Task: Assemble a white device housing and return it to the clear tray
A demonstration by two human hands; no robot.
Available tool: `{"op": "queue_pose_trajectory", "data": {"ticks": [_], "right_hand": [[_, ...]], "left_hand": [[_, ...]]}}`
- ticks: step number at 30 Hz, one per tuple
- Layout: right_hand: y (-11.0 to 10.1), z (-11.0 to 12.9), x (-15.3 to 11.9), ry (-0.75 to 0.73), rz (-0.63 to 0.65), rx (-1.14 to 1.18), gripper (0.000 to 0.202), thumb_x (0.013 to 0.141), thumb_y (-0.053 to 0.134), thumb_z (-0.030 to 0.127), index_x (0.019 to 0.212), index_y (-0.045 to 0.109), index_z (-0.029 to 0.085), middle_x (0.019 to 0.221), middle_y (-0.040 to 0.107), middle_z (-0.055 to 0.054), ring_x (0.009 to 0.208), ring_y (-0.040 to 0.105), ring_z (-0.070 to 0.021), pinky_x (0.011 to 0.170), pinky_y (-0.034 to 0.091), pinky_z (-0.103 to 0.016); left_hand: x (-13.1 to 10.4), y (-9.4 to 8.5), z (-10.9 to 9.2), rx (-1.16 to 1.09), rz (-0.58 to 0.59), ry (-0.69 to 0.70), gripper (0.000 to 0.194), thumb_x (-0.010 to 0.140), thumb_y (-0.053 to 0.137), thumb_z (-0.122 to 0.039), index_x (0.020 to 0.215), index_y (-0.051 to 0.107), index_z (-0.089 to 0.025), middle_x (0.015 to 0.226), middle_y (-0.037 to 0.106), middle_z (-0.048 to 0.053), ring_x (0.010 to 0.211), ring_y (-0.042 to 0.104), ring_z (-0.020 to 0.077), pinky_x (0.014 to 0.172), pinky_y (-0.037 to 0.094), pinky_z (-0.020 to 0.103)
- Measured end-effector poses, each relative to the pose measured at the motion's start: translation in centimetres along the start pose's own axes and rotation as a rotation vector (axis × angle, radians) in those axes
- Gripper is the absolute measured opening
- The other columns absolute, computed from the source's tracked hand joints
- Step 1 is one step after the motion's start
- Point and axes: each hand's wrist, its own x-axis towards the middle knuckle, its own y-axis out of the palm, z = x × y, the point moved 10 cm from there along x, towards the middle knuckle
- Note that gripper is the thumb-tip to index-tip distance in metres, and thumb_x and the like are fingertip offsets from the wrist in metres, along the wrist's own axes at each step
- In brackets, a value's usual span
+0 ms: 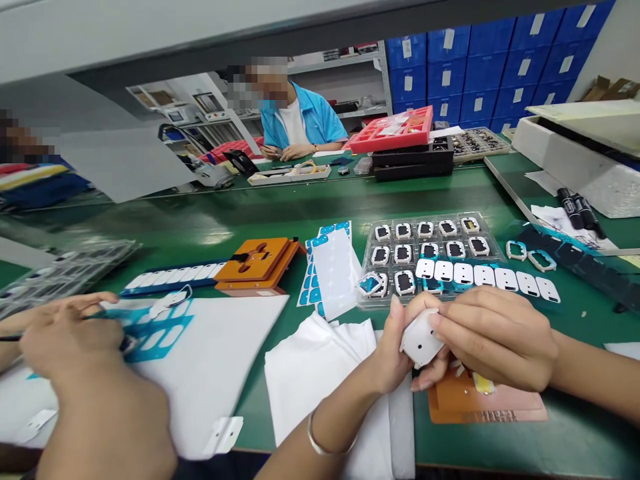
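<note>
Between both hands is a white rounded-square part [421, 339], like a watch housing, with small dark holes in its face. My left hand [393, 353], with a bangle on the wrist, grips it from the left and below. The fingers of my right hand [500, 337] are closed on its right edge. Under my right hand lies an orange plate [487, 405] with a yellow piece on it. Just beyond, a clear tray [373, 250] holds several white frames with dark centres. A strip of white stickers [484, 276] lies across the tray's near right corner.
White cloth [315, 370] lies left of my hands, below sticker sheets [333, 273] and an orange fixture [257, 263]. A co-worker's hands [75, 337] work at the left over a blue sheet. Black markers [580, 212] and a white foam box [575, 157] stand at the right. Another person sits opposite.
</note>
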Motion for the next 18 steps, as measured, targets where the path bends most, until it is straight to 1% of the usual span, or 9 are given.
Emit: {"op": "queue_pose_trajectory", "data": {"ticks": [2,4,8,11,15,18], "right_hand": [[-0.08,0.02,0.06,0.002,-0.002,0.011,0.018,0.097,0.049,0.006,0.104,0.065,0.002,0.089,0.069,-0.015,0.08,0.064,-0.0225,0.062,0.055,-0.035],[-0.07,0.05,0.11,0.002,0.001,0.014,0.017,0.097,0.05,0.005,0.103,0.065,0.002,0.088,0.069,-0.015,0.08,0.065,-0.0228,0.062,0.055,-0.035],[-0.04,0.09,0.06,0.004,0.015,0.024,0.018,0.093,0.053,0.002,0.104,0.066,0.001,0.088,0.069,-0.016,0.079,0.065,-0.0237,0.061,0.056,-0.037],[-0.11,0.22,-0.01,0.0,0.018,0.034,0.018,0.092,0.054,0.002,0.104,0.067,-0.001,0.088,0.07,-0.017,0.08,0.065,-0.0246,0.061,0.056,-0.038],[-0.13,0.2,0.08,0.007,0.011,0.043,0.017,0.091,0.054,0.0,0.102,0.067,-0.002,0.084,0.07,-0.016,0.076,0.065,-0.0235,0.058,0.054,-0.037],[-0.17,0.19,0.3,0.003,-0.002,0.029,0.015,0.09,0.056,-0.001,0.1,0.067,0.0,0.083,0.07,-0.015,0.073,0.064,-0.0219,0.056,0.053,-0.036]], "left_hand": [[-0.11,-0.34,0.17,0.011,-0.023,-0.004,0.059,0.097,0.021,-0.07,0.098,0.05,-0.019,0.057,0.05,-0.006,0.034,0.038,0.0064,0.036,0.032,0.013],[-0.22,-0.37,0.23,0.04,-0.023,-0.005,0.06,0.097,0.019,-0.071,0.098,0.049,-0.019,0.054,0.048,-0.007,0.033,0.035,0.0064,0.037,0.031,0.013],[-0.21,0.09,-0.18,0.114,0.006,0.024,0.061,0.097,0.014,-0.07,0.099,0.046,-0.019,0.052,0.045,-0.008,0.032,0.029,0.0062,0.036,0.026,0.013],[-0.09,0.3,-0.34,0.138,0.019,0.032,0.06,0.098,0.012,-0.069,0.1,0.045,-0.02,0.051,0.043,-0.009,0.032,0.027,0.006,0.036,0.024,0.013],[-0.01,0.27,-0.42,0.149,0.02,0.043,0.06,0.098,0.011,-0.069,0.101,0.045,-0.019,0.049,0.041,-0.009,0.033,0.027,0.0062,0.037,0.025,0.013],[-0.05,0.29,-0.47,0.159,0.019,0.044,0.059,0.098,0.014,-0.069,0.099,0.045,-0.019,0.049,0.04,-0.009,0.034,0.026,0.0059,0.038,0.025,0.013]]}}
